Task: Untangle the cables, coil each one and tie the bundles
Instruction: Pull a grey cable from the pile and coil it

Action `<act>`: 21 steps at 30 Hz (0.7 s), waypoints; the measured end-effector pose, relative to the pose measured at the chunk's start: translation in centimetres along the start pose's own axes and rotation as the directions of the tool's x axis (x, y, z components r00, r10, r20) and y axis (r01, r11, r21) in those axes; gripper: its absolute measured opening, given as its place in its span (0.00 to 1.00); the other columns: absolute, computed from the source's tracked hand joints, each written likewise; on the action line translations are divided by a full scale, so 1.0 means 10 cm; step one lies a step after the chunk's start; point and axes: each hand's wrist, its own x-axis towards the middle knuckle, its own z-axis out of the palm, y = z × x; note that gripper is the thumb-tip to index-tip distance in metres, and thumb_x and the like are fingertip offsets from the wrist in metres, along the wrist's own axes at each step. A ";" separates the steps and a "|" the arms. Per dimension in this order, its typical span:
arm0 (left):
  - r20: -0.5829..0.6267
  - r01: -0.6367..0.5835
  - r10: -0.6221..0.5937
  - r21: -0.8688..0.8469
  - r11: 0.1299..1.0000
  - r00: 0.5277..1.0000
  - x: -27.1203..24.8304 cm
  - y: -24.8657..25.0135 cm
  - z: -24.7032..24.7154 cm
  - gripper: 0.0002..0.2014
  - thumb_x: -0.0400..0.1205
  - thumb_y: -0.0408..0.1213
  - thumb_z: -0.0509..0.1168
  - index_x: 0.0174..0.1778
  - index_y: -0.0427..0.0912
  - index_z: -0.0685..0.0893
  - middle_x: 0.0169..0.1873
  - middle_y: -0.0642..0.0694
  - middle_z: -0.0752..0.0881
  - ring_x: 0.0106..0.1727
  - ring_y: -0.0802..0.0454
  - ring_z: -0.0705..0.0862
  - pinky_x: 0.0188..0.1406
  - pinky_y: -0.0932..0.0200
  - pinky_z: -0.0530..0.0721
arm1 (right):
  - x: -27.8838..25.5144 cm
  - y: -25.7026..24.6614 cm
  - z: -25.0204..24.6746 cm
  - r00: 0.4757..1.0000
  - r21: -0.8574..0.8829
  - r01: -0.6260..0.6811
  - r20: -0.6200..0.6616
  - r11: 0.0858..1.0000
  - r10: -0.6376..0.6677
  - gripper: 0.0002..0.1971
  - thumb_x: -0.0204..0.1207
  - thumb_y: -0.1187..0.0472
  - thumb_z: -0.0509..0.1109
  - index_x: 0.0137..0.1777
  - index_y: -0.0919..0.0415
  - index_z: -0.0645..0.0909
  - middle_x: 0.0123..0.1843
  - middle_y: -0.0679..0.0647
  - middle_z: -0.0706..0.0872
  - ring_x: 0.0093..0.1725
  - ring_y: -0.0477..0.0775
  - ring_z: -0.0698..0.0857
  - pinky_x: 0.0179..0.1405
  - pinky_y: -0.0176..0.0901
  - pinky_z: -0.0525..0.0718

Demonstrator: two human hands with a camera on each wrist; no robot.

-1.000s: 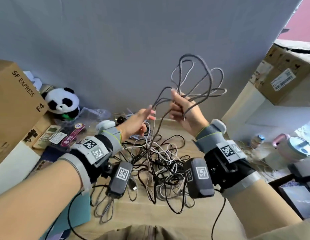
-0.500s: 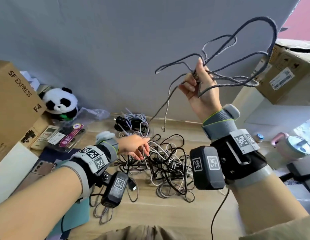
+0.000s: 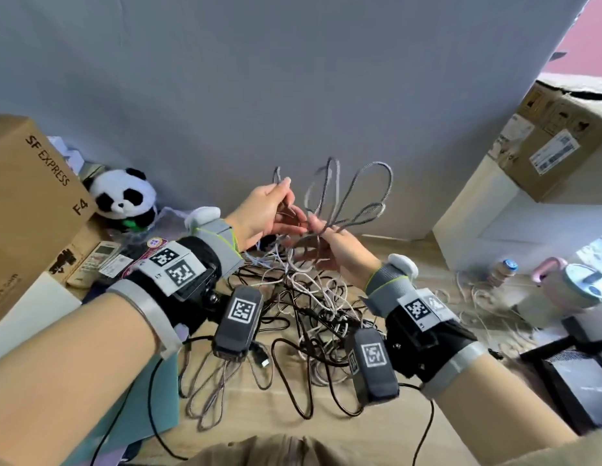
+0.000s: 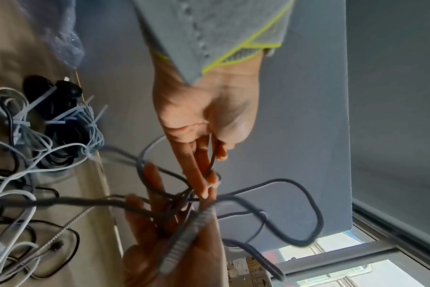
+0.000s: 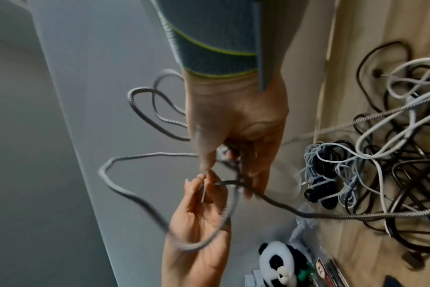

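A grey braided cable (image 3: 370, 193) stands in loose loops in the air above the table. My right hand (image 3: 318, 227) grips the bunched strands where the loops cross. My left hand (image 3: 286, 196) pinches one strand between thumb and fingers right beside it, as the left wrist view shows (image 4: 214, 155). In the right wrist view the right hand (image 5: 224, 161) and the left hand (image 5: 204, 180) nearly touch around the cable (image 5: 125, 190). Below them lies a tangle of black and white cables (image 3: 309, 314) on the wooden table (image 3: 246, 422). One strand trails down toward the pile.
Two zip-tied coils (image 4: 62, 126), black and pale blue, lie at the table's back edge by the grey wall. A cardboard box (image 3: 30, 196), panda plush (image 3: 124, 196) and remote (image 3: 98, 260) stand left. Another box (image 3: 562, 146), a small bottle (image 3: 503, 270) and a pink cup (image 3: 582, 284) are right.
My right hand came down from high on the right to the centre with the grey cable. My left hand rose from the pile and took hold of a strand.
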 end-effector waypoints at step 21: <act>-0.029 -0.139 0.165 0.411 0.901 0.986 -0.03 -0.42 0.06 0.19 0.79 0.31 0.69 0.57 0.41 0.65 0.38 0.45 0.83 0.22 0.60 0.75 0.23 0.70 0.73 | -0.12 -0.91 -0.20 0.836 0.571 0.542 -0.292 0.617 -0.464 0.11 0.80 0.67 0.63 0.37 0.57 0.70 0.25 0.48 0.65 0.26 0.46 0.66 0.25 0.34 0.70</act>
